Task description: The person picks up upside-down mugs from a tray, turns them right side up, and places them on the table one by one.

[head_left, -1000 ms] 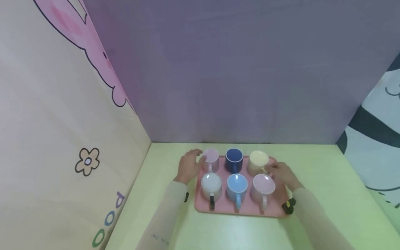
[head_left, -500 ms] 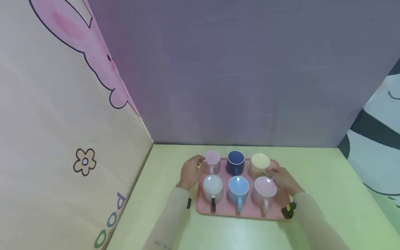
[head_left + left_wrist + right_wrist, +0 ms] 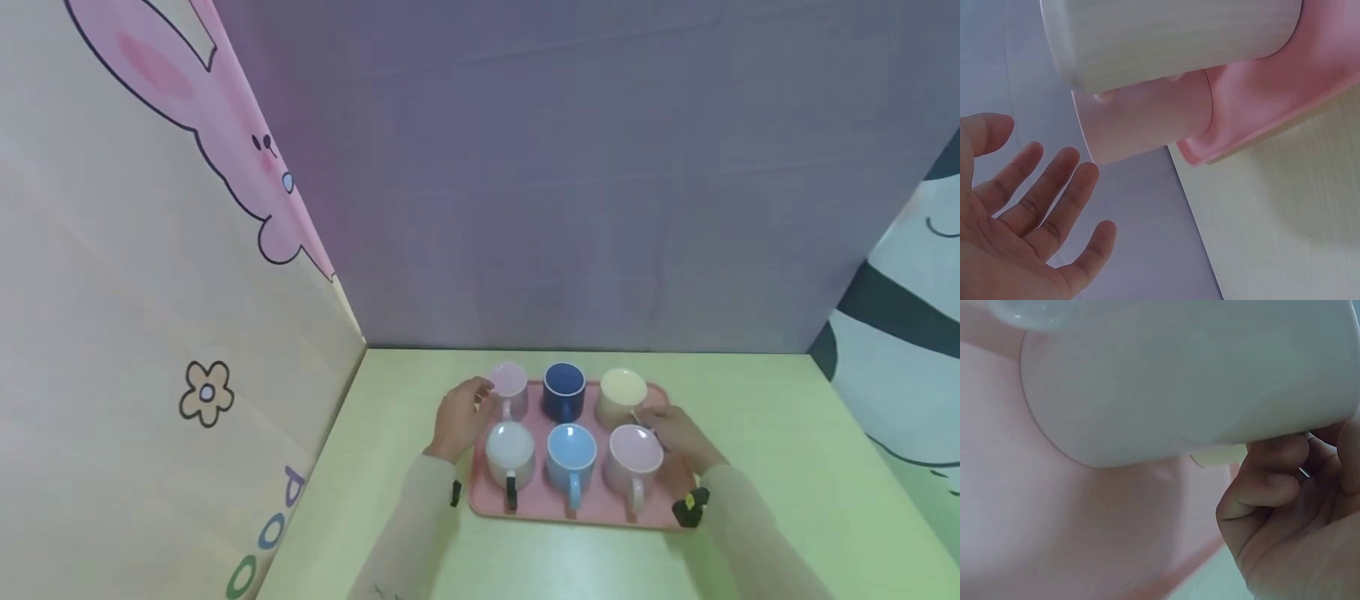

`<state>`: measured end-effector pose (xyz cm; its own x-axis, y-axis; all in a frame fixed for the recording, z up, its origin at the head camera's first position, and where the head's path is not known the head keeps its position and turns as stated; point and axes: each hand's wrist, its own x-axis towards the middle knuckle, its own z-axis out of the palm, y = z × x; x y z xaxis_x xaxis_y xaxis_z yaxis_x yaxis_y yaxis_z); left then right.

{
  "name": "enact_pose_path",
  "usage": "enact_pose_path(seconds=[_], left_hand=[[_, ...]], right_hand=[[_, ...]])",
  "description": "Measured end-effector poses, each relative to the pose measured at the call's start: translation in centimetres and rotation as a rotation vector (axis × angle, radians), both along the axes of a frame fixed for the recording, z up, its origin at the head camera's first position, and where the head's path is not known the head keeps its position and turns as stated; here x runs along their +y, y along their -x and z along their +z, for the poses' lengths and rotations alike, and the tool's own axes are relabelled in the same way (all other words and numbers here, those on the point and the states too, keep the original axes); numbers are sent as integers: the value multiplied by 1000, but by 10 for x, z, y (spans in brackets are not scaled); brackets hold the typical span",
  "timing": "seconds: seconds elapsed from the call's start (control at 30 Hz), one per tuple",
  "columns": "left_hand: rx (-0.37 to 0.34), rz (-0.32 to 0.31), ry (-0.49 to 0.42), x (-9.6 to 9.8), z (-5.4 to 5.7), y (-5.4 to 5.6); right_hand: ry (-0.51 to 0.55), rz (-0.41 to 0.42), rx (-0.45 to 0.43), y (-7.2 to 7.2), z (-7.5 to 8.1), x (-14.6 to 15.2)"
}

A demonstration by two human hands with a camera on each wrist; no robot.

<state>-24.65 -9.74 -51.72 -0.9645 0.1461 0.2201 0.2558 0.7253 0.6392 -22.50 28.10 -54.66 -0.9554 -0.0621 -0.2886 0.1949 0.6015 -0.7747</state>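
Observation:
On a pink tray (image 3: 551, 500) stand two rows of mugs. The back row holds a pink mug (image 3: 510, 392), a navy mug (image 3: 564, 396) and a yellow mug (image 3: 618, 398). In front are a white mug (image 3: 510, 458) with a black handle, a light blue mug (image 3: 572, 458) and another pink mug (image 3: 633, 462). My left hand (image 3: 461, 421) is beside the back pink mug, fingers spread and relaxed in the left wrist view. My right hand (image 3: 678, 433) has curled fingers pinching at the yellow mug's handle, partly hidden behind the front pink mug in the right wrist view.
The tray sits on a pale table (image 3: 562, 567) near a plain greyish-purple back wall (image 3: 525, 183). A wall with a cartoon rabbit and flower (image 3: 207, 393) rises on the left; a panda print (image 3: 907, 333) is on the right.
My left hand's fingers have drawn in a little beside the back pink mug. My right hand stays at the yellow mug's handle. The mugs and tray keep their arrangement; the head view shifts slightly.

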Motion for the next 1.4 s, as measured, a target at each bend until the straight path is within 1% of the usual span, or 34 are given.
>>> enact_pose_path(seconds=[0.13,0.27,0.47,0.57,0.7,0.87,1.03,1.2,1.4], left_hand=[[-7,4,-12,0,-1,-1],[-21,5,-20,1,-3,-2],[-15,-9,-29,7,-4,-2],[-30,-19,-43,11,-4,-3],[-45,-18,-55,14,-5,-6],[-36,-5,-63,16,-5,-7],[-48,2,-68,16,-4,-9],[-41,10,-62,15,0,-9],[-24,-11,-69,17,-2,-8]], right_hand=[[-6,-4,-13,1,-3,-1],[-9,0,-15,0,-3,1],[-7,-1,-3,-1,-4,4],[-13,-21,-19,-2,-6,6],[-12,-74,-41,-3,-5,8],[0,-130,0,-7,-1,9],[27,-142,40,-11,7,12],[80,-150,92,-10,20,9],[145,-174,135,-9,36,4]])
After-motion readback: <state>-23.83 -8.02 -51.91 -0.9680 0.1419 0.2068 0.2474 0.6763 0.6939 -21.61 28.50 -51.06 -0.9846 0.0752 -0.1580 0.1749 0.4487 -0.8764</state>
